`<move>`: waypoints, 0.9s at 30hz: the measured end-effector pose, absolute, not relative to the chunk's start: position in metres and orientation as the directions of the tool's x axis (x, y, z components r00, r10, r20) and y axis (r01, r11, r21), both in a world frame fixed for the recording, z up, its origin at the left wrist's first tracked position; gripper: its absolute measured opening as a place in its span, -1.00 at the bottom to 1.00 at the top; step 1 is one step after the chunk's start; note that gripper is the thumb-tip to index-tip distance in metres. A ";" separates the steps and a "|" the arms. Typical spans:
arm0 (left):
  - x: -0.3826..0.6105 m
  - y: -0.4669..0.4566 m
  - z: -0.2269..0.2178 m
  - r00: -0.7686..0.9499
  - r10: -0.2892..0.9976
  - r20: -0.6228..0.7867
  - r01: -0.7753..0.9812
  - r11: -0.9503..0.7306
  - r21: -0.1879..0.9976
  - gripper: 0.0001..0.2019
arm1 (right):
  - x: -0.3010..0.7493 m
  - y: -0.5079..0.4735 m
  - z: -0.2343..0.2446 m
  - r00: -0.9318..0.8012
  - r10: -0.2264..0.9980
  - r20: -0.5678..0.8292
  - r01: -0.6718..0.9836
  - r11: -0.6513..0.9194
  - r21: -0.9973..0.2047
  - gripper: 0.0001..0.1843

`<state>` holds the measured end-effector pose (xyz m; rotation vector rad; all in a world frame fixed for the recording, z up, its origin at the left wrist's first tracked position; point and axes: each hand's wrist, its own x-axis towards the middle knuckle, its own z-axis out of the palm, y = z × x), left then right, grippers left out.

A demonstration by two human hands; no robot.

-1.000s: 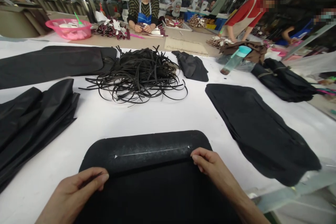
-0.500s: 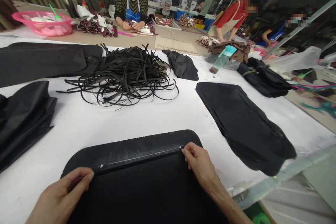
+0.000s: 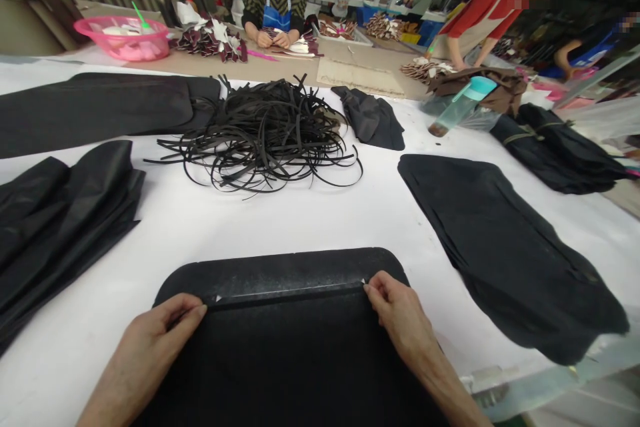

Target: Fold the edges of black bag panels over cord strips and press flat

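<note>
Left hand [image 3: 155,343], right hand [image 3: 403,313] pinch edge of flat black sheet [image 3: 290,360] over black round-cornered panel [image 3: 290,270]; white tabletop [image 3: 260,223] stretches beyond.

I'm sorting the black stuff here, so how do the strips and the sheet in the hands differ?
The strips are narrow and curling; the sheet is one broad piece. The strips lie in a loose tangle, while the sheet is spread out between the left hand and the right hand, which pinch it. No hand touches the strips, which lie farther off than the sheet. Both are black.
</note>
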<state>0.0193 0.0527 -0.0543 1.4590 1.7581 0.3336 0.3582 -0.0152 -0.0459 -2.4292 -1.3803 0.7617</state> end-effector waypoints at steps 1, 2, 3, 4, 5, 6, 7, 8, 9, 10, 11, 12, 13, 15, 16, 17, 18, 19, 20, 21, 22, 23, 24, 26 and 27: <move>0.020 0.053 -0.052 0.022 0.899 -0.437 0.706 0.296 0.644 -0.65 | 0.359 -0.015 -0.046 0.415 0.846 -0.334 0.719 -0.530 -0.450 -0.75; 0.021 0.053 -0.051 0.047 0.885 -0.463 0.711 0.296 0.638 -0.65 | 0.360 -0.015 -0.046 0.412 0.840 -0.352 0.708 -0.539 -0.458 -0.75; 0.021 0.052 -0.050 0.060 0.877 -0.477 0.712 0.297 0.636 -0.66 | 0.361 -0.015 -0.047 0.404 0.837 -0.370 0.691 -0.544 -0.476 -0.75; 0.021 0.052 -0.049 0.061 0.877 -0.476 0.708 0.298 0.640 -0.67 | 0.363 -0.014 -0.047 0.389 0.836 -0.387 0.667 -0.545 -0.507 -0.74; 0.021 0.051 -0.048 0.060 0.879 -0.473 0.701 0.300 0.647 -0.68 | 0.365 -0.014 -0.048 0.372 0.837 -0.402 0.637 -0.545 -0.545 -0.74; 0.020 0.051 -0.047 0.059 0.882 -0.467 0.693 0.301 0.655 -0.69 | 0.367 -0.014 -0.048 0.350 0.839 -0.417 0.603 -0.542 -0.585 -0.74; 0.020 0.050 -0.047 0.057 0.885 -0.462 0.683 0.302 0.665 -0.70 | 0.369 -0.013 -0.049 0.328 0.840 -0.432 0.567 -0.540 -0.621 -0.73; 0.020 0.050 -0.047 0.056 0.888 -0.457 0.672 0.305 0.674 -0.70 | 0.371 -0.013 -0.049 0.306 0.840 -0.448 0.535 -0.541 -0.649 -0.73; 0.020 0.050 -0.047 0.054 0.888 -0.456 0.664 0.309 0.681 -0.69 | 0.373 -0.013 -0.049 0.285 0.839 -0.463 0.510 -0.542 -0.668 -0.73; 0.020 0.050 -0.047 0.053 0.888 -0.456 0.658 0.313 0.685 -0.69 | 0.374 -0.012 -0.050 0.271 0.838 -0.473 0.495 -0.543 -0.678 -0.72; 0.020 0.050 -0.048 0.053 0.889 -0.456 0.654 0.314 0.688 -0.68 | 0.375 -0.012 -0.050 0.265 0.838 -0.477 0.494 -0.543 -0.679 -0.72; 0.020 0.050 -0.048 0.055 0.889 -0.454 0.652 0.312 0.690 -0.68 | 0.376 -0.012 -0.050 0.270 0.837 -0.476 0.502 -0.544 -0.672 -0.73; 0.020 0.051 -0.049 0.055 0.889 -0.454 0.654 0.312 0.690 -0.68 | 0.376 -0.012 -0.051 0.285 0.837 -0.468 0.519 -0.545 -0.659 -0.73; 0.021 0.051 -0.050 0.050 0.890 -0.453 0.659 0.312 0.685 -0.69 | 0.374 -0.012 -0.052 0.323 0.836 -0.443 0.568 -0.546 -0.616 -0.73; 0.021 0.052 -0.050 0.046 0.890 -0.454 0.662 0.313 0.681 -0.69 | 0.372 -0.012 -0.053 0.342 0.836 -0.428 0.597 -0.546 -0.588 -0.73; 0.022 0.051 -0.049 0.041 0.889 -0.455 0.666 0.315 0.676 -0.69 | 0.371 -0.013 -0.053 0.357 0.838 -0.413 0.626 -0.543 -0.560 -0.73; 0.022 0.051 -0.049 0.037 0.889 -0.456 0.669 0.317 0.672 -0.70 | 0.370 -0.013 -0.054 0.366 0.840 -0.400 0.652 -0.538 -0.534 -0.73; 0.023 0.051 -0.048 0.034 0.889 -0.457 0.671 0.318 0.669 -0.70 | 0.369 -0.013 -0.054 0.370 0.842 -0.392 0.673 -0.534 -0.512 -0.73; 0.024 0.051 -0.047 0.033 0.889 -0.456 0.672 0.318 0.669 -0.71 | 0.368 -0.013 -0.054 0.370 0.845 -0.387 0.685 -0.530 -0.501 -0.73; 0.024 0.050 -0.046 0.032 0.889 -0.456 0.671 0.319 0.670 -0.71 | 0.369 -0.013 -0.055 0.365 0.847 -0.387 0.687 -0.525 -0.502 -0.73; 0.024 0.050 -0.046 0.031 0.889 -0.456 0.668 0.321 0.671 -0.72 | 0.369 -0.013 -0.055 0.355 0.850 -0.388 0.681 -0.520 -0.515 -0.73; 0.025 0.050 -0.046 0.031 0.890 -0.455 0.665 0.322 0.674 -0.72 | 0.371 -0.013 -0.055 0.342 0.853 -0.395 0.668 -0.516 -0.536 -0.73; 0.025 0.050 -0.045 0.032 0.891 -0.454 0.660 0.322 0.679 -0.73 | 0.372 -0.012 -0.055 0.327 0.853 -0.406 0.648 -0.516 -0.561 -0.73; 0.025 0.051 -0.045 0.038 0.893 -0.448 0.648 0.319 0.692 -0.73 | 0.376 -0.012 -0.056 0.292 0.849 -0.441 0.598 -0.522 -0.608 -0.72; 0.026 0.051 -0.045 0.042 0.895 -0.443 0.641 0.317 0.700 -0.74 | 0.377 -0.011 -0.056 0.276 0.846 -0.457 0.577 -0.526 -0.625 -0.72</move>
